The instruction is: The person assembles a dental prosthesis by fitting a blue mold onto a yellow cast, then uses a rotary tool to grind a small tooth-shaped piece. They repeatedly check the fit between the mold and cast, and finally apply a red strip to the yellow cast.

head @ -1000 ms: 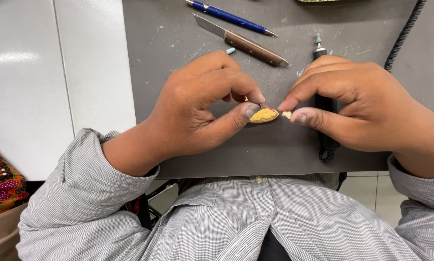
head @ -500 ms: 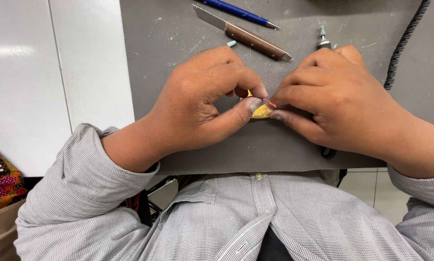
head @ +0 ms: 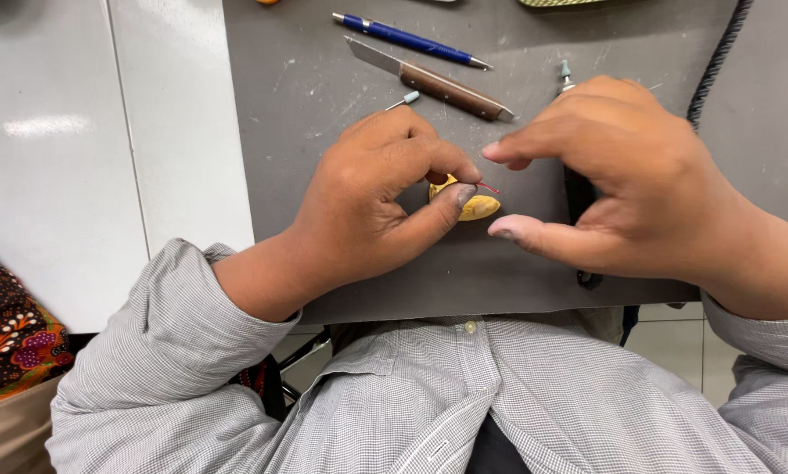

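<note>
On the grey mat [head: 323, 96], a pen [head: 409, 39] and knife [head: 433, 80] lie beyond my hands. My left hand [head: 367, 206] pinches the yellow piece [head: 479, 207] between thumb and forefinger. My right hand [head: 622, 184] hovers just beside it, thumb and forefinger apart, holding nothing.

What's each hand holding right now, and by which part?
The left hand pinches the small yellow oval piece at its left end, thumb in front and forefinger above. The right hand is open beside it and holds nothing.
</note>
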